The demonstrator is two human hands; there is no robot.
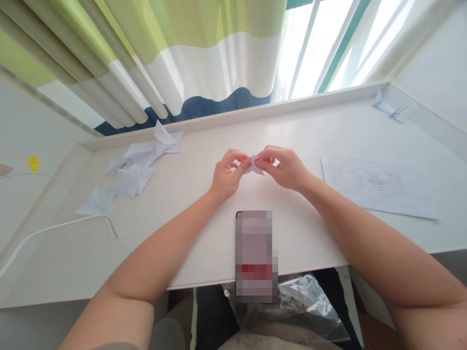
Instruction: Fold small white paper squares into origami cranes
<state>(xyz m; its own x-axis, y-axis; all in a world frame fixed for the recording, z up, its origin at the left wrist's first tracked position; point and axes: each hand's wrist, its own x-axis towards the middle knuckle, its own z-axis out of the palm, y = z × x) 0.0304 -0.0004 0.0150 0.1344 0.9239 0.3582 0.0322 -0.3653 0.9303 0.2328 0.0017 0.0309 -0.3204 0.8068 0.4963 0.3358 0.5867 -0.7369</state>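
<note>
Over the middle of the white desk, my left hand (229, 175) and my right hand (282, 166) meet at a small piece of folded white paper (254, 165). Thumb and fingertips of each hand pinch it from opposite sides. Part of the paper is hidden behind the fingers, and its exact folded shape is hard to make out. Below the hands, a phone (255, 253) with a blurred screen lies at the desk's front edge.
Several folded paper shapes (134, 167) lie at the left, and more folded paper (389, 108) sits in the far right corner. A written sheet (375, 184) rests beside my right forearm. A white bent tube (62, 224) reaches in from the left. Clear plastic (310, 301) lies below the front edge.
</note>
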